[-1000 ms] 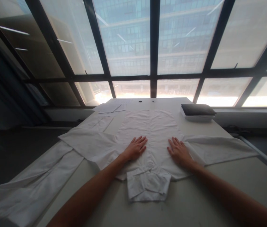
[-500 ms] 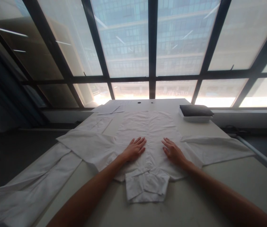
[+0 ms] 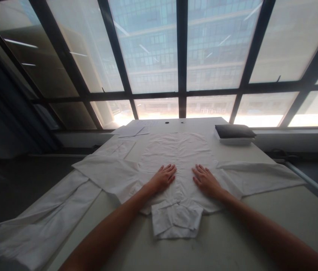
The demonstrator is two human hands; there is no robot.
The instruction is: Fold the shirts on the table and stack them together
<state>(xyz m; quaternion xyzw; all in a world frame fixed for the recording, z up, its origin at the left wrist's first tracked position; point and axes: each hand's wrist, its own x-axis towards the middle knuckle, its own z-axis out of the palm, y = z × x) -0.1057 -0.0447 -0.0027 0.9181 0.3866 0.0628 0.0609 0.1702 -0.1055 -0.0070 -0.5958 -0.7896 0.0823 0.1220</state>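
Observation:
A white long-sleeved shirt (image 3: 178,150) lies spread on the table, its sleeves stretched out to both sides and its collar end toward me. My left hand (image 3: 163,177) rests flat on the shirt, just left of its centre line, fingers stretched out. On the other side of that line, my right hand (image 3: 205,180) lies flat on the cloth with fingers a little apart. Neither hand grips anything. The white collar (image 3: 177,220) lies between my forearms, folded out flat on the tabletop.
The white table (image 3: 274,218) reaches toward large windows. More white cloth (image 3: 49,210) lies along its left edge. Sheets of paper (image 3: 130,130) are at the back left. A stack of folded cloth with a dark top (image 3: 235,131) sits at the back right.
Both hands stay flat on the shirt. The right hand has shifted very slightly toward the centre line. The whole view has moved a little; the shirt keeps its shape.

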